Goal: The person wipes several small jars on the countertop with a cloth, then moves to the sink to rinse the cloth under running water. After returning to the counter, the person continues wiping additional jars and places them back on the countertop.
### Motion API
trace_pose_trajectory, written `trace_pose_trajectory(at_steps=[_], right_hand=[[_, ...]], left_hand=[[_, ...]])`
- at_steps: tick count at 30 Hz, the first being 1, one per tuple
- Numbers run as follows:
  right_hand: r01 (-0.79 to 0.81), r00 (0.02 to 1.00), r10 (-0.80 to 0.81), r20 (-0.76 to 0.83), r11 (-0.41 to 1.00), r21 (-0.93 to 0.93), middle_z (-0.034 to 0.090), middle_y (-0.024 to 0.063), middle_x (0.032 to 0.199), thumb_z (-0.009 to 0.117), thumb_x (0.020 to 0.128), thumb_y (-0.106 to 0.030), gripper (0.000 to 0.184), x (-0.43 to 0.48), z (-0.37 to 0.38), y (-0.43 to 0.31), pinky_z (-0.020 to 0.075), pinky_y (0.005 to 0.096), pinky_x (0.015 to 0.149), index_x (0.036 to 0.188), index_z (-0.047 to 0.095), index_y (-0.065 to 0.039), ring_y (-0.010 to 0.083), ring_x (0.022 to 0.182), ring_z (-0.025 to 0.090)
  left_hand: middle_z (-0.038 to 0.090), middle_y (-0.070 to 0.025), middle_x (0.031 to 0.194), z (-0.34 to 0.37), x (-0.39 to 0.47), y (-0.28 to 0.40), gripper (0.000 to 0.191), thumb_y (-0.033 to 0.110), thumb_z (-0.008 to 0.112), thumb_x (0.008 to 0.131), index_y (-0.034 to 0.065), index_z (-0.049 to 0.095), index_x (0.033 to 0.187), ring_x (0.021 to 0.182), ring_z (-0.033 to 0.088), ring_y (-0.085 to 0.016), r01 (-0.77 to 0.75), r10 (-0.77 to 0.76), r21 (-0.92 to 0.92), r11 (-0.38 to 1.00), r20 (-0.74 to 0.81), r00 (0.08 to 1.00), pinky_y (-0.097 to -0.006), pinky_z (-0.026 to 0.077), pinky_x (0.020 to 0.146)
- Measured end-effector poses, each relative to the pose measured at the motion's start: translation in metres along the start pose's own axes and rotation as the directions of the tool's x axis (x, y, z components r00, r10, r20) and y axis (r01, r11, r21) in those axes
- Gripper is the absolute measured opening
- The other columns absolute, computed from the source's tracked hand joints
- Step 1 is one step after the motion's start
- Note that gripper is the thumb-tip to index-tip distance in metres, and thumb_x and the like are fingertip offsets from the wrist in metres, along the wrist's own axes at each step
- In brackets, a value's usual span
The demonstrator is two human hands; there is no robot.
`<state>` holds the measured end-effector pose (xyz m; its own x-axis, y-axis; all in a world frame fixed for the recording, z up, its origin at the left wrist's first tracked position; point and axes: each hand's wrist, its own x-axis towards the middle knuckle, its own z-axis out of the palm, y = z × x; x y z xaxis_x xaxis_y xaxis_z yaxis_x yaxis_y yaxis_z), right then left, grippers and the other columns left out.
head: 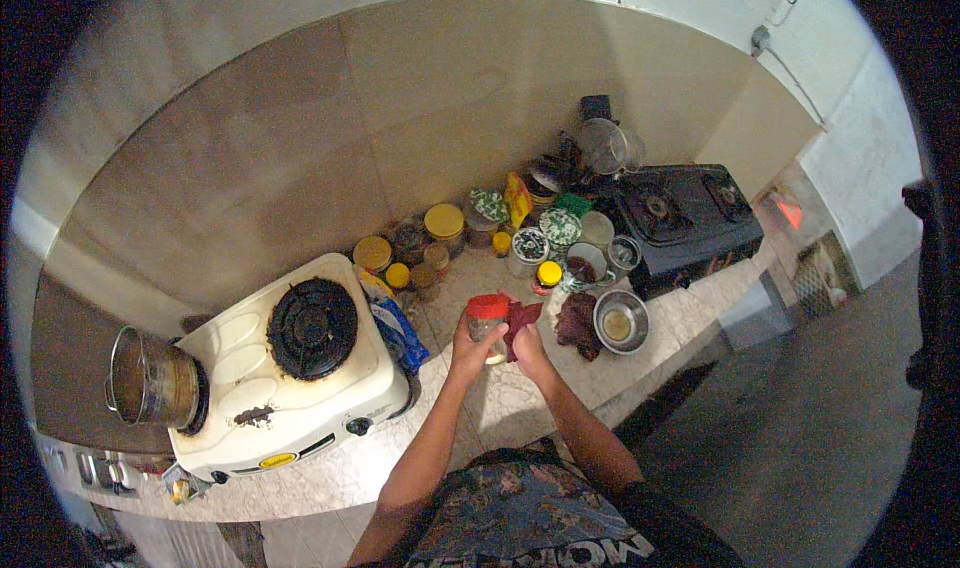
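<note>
My left hand [474, 350] is wrapped around a clear jar with a red lid [487, 307], held upright over the counter. Pale contents show at the jar's bottom. In my right hand [531, 352] is a dark red cloth [523, 319], bunched up against the jar's right side. Just right of that hand, a brown crumpled cloth [577, 325] lies on the counter. It sits beside a steel bowl [621, 322] with something pale in its bottom. Beyond my hands stands a small jar with a yellow lid [549, 274].
A white stove [300, 410] fills the left side, with a glass pot [154, 380] on its left burner. Several lidded jars [444, 221] line the wall. A blue packet [401, 335] lies by the stove. At right is a black gas stove [686, 227]. The stone counter's front edge [675, 358] curves past me.
</note>
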<state>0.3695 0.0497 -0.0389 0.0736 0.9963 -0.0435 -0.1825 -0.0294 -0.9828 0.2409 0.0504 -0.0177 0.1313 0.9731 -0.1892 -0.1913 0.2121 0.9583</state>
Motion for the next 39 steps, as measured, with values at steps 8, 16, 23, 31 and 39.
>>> trace_pose_trajectory(at_steps=[8,16,23,31,39], right_hand=[[-0.165,0.983,0.167,-0.070,0.985,0.043,0.060,0.0033,0.114,0.042,0.104,-0.045,0.048,-0.004,0.001,0.016,0.0460,0.0330,0.091,0.133,0.050,-0.007,0.0165,0.105,0.058],[-0.199,0.961,0.188,-0.204,0.980,-0.032,0.052,-0.0029,0.073,0.049,0.102,-0.036,0.028,-0.020,0.022,-0.035,0.0445,0.0276,0.058,0.111,0.058,-0.011,0.0081,0.063,0.052],[-0.128,0.974,0.109,-0.200,0.988,-0.086,0.061,0.0040,0.107,0.048,0.103,-0.038,0.038,-0.018,0.014,-0.015,0.0485,0.0297,0.078,0.128,0.054,-0.010,0.0137,0.093,0.059],[-0.240,0.971,0.237,0.038,0.968,0.080,0.055,0.0021,0.127,0.053,0.102,-0.038,0.050,-0.017,0.001,-0.003,0.0462,0.0288,0.090,0.141,0.044,-0.009,0.0120,0.110,0.055],[-0.284,0.951,0.279,0.132,0.958,0.025,0.058,-0.0005,0.114,0.060,0.098,-0.033,0.044,-0.023,0.002,-0.017,0.0475,0.0253,0.079,0.134,0.049,-0.010,0.0090,0.098,0.058]], left_hand=[[0.044,-0.0049,0.140,-0.034,0.031,-0.038,0.062,0.032,0.070,0.084,0.0039,0.052,0.136,0.127,0.047,-0.023,0.146,-0.129,-0.135,0.980,0.125,0.984,-0.0364,0.038,0.105],[0.064,-0.0103,0.116,-0.010,0.027,0.012,0.051,0.035,0.069,0.089,0.0001,0.060,0.126,0.110,0.061,-0.026,-0.098,0.109,0.133,0.986,-0.081,0.991,-0.0349,0.046,0.095],[0.063,-0.0151,0.124,0.000,0.008,0.019,0.084,0.033,0.088,0.070,0.0001,0.049,0.137,0.112,0.060,-0.024,-0.163,0.186,0.317,0.934,-0.044,0.981,-0.0380,0.046,0.099],[0.058,-0.0133,0.131,-0.024,0.019,-0.005,0.074,0.027,0.081,0.077,0.0036,0.048,0.140,0.122,0.054,-0.024,0.062,-0.053,-0.088,0.994,0.100,0.994,-0.0367,0.040,0.107],[0.047,-0.0126,0.142,-0.037,0.027,-0.023,0.066,0.034,0.074,0.085,0.0057,0.049,0.139,0.133,0.044,-0.025,-0.046,0.068,-0.135,0.990,0.168,0.983,-0.0375,0.036,0.109]])
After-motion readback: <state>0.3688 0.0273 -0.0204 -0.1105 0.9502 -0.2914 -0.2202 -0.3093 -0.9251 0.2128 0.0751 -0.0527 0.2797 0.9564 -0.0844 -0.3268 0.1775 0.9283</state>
